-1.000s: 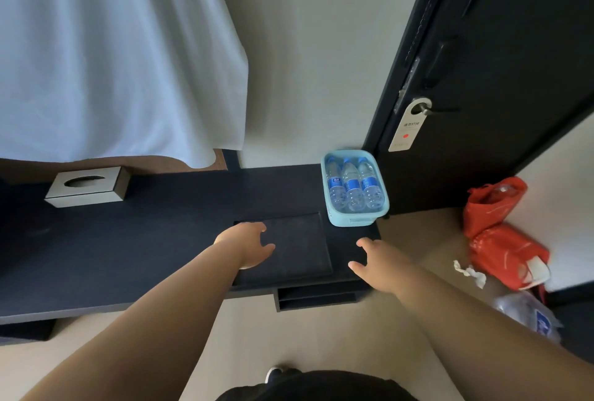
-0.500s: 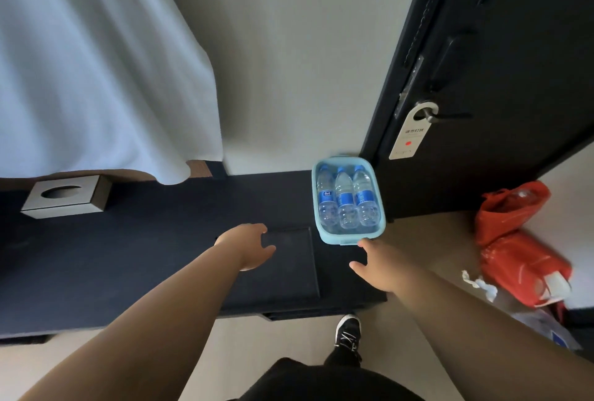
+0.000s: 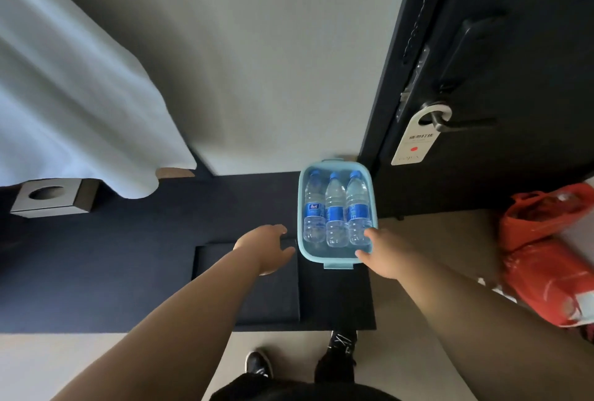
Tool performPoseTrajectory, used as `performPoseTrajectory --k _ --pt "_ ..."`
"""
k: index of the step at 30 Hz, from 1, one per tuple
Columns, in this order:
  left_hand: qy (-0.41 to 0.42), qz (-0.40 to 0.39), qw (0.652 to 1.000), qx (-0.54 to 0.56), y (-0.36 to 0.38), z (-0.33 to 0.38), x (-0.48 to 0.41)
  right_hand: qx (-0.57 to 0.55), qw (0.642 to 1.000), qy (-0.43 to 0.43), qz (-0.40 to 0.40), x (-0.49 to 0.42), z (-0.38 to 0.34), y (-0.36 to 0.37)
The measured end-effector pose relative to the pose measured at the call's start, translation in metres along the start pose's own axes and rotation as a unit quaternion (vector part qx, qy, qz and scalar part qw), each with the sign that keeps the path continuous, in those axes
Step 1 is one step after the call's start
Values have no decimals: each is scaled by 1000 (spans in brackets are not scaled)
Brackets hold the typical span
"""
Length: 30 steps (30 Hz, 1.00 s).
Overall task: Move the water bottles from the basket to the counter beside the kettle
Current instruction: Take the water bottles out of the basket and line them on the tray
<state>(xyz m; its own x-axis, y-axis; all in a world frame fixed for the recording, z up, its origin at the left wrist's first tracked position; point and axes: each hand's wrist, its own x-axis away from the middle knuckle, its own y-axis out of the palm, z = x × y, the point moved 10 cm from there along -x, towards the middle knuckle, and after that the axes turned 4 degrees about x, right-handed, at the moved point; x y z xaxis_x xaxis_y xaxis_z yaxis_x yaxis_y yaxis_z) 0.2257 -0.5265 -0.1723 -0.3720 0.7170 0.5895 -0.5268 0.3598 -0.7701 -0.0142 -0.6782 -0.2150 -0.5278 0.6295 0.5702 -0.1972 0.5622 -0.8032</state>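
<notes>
Light blue rectangular plastic basket [image 3: 331, 256] sits on the far right end of the dark, nearly black desk [image 3: 128, 256], close to the wall. Three clear plastic water bottles lie side by side inside it, blue caps pointing far, blue labels around the middle: left bottle [image 3: 313, 207], middle bottle [image 3: 336, 212], right bottle [image 3: 357, 207]. They touch each other and fill the basket's width.

Right hand [image 3: 384, 252] is at the basket's near right corner, fingers spread and relaxed, gripping nothing. Its thumb is at the near rim and a finger overlaps the base of the right bottle; cannot tell if either actually touches. Left hand [image 3: 265, 248] is just left of the basket over the desk, fingers loosely curled, holding nothing, apart from the basket wall.

A dark rectangular panel [image 3: 247, 291] lies flat in the desk surface, under the left forearm and near-left of the basket. Silver metal tissue box [image 3: 51, 196] with an oval opening is on the far left of the desk, well apart from the basket. White cloth [image 3: 80, 95] hangs down over the far left, its edge just above the tissue box.

To the right is a black door [image 3: 514, 47] with a white hanger card with red dot [image 3: 414, 143] on its handle. A red plastic bag [image 3: 546, 256] lies on the floor at right. Black shoes [image 3: 257, 363] are at the near edge.
</notes>
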Motion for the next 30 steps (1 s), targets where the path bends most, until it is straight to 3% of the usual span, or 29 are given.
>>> performPoseTrajectory --k 7,18,30 --pt "10 -19 1000 -21 16 9 -37 -3 1000 -18 -7 -41 -12 8" --pt "27 -5 999 31 9 43 -118 17 1000 -5 14 -111 -24 -4" --pt "12 -51 996 -71 19 61 -187 -1 999 34 -3 -175 -42 -15"
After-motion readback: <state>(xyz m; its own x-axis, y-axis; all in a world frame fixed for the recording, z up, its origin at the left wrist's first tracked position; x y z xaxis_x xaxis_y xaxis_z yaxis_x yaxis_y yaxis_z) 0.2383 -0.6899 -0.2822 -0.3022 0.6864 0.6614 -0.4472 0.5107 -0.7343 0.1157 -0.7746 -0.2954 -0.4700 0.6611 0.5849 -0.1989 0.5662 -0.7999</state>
